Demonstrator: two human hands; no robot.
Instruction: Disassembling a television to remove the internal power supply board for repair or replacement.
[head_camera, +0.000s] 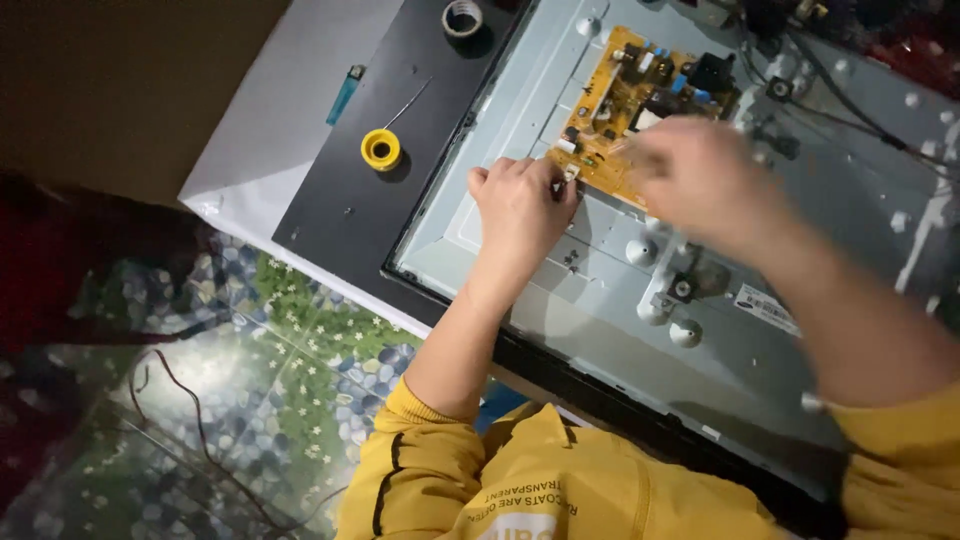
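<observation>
Head view of an opened flat-panel television, its grey sheet-metal rear chassis (640, 300) lying face down with the back cover already off. The landmark is the mustard-yellow printed circuit board (625, 100), which sits on the upper middle of the chassis, its dark and white components exposed.

The left hand (520, 205) rests at the board's lower left corner, fingers (560, 190) curled together and pinched on a small white connector (570, 172) at the board's edge. The right hand (690, 170) hovers over the board's lower right part; it is motion-blurred, so whether its fingers are apart or closed cannot be told. Both sleeves are yellow.

Judged from this layout, the opening stage is done, while the board is not yet freed: it lies seated on the chassis, with dark cables (850, 100) running off to its right.

Left of the board, a black panel (370, 180) carries a yellow spool of solder wire (381, 149), a grey tape roll (462, 17) and, further left on white sheeting, a blue lighter (345, 93). Everything lies on a floor covering printed with blue pebbles and white flowers (300, 370); the room is dim.
</observation>
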